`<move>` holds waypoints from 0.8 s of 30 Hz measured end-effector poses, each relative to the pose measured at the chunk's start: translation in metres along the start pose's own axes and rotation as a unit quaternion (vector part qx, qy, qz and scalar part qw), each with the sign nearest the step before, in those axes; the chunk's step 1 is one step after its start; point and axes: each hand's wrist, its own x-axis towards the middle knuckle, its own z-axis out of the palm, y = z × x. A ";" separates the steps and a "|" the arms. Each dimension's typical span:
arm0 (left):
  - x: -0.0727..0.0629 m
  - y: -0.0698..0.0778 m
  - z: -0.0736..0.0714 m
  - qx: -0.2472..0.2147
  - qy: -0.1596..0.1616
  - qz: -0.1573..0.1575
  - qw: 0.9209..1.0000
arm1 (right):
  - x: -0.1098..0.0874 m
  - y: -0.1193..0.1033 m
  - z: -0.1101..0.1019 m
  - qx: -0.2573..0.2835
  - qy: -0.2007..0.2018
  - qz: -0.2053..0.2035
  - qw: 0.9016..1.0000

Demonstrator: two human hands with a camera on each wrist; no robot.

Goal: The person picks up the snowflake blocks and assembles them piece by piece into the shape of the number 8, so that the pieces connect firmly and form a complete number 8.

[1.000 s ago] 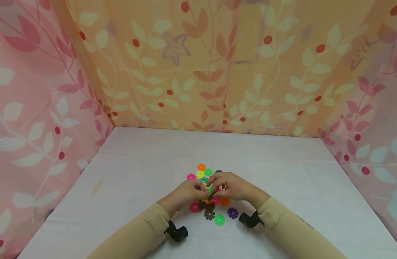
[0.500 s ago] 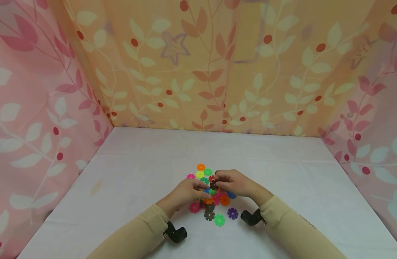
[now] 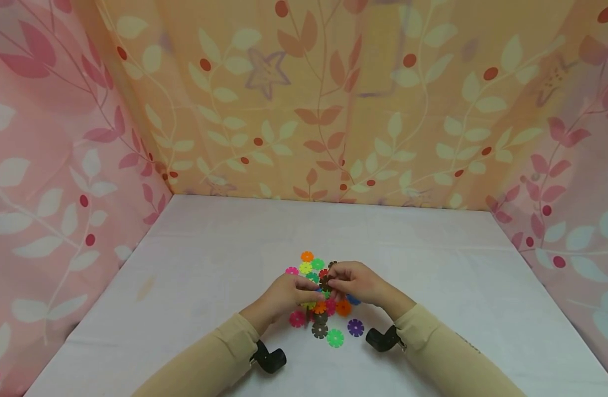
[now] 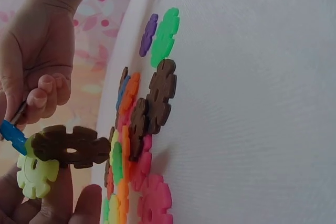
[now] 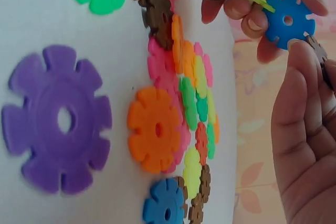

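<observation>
My left hand (image 3: 284, 295) holds a joined row of notched plastic flower discs. In the left wrist view the row shows a brown disc (image 4: 71, 148), a yellow-green disc (image 4: 38, 174) and a blue disc (image 4: 13, 136). Opposite it, my right hand (image 3: 360, 284) pinches another brown disc (image 5: 318, 53) between thumb and fingers. That disc meets the edge of the blue disc (image 5: 289, 20) in the right wrist view. Both hands are raised over a pile of loose discs. Part of the left fingers is hidden behind the row.
Loose discs lie beneath and around the hands on the white tabletop (image 3: 209, 248). Among them are a purple disc (image 3: 355, 328), a green disc (image 3: 335, 338) and an orange disc (image 3: 307, 257). Patterned curtains (image 3: 304, 110) stand behind and at both sides.
One second ago the fingertips of both hands were close together. My right hand has since drawn back a little to the right, and its brown disc has come into sight. The left hand barely moved.
</observation>
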 end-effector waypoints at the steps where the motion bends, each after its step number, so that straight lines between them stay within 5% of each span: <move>1: 0.000 0.000 0.000 0.000 -0.001 0.000 1.000 | 0.000 0.000 0.000 0.007 0.002 0.003 1.000; 11: 0.000 0.000 -0.001 -0.011 -0.016 -0.013 1.000 | 0.001 0.002 0.004 0.043 0.011 0.046 0.998; 24: 0.000 0.002 0.002 -0.039 0.007 -0.020 0.999 | 0.003 0.011 0.008 0.105 0.003 0.034 0.994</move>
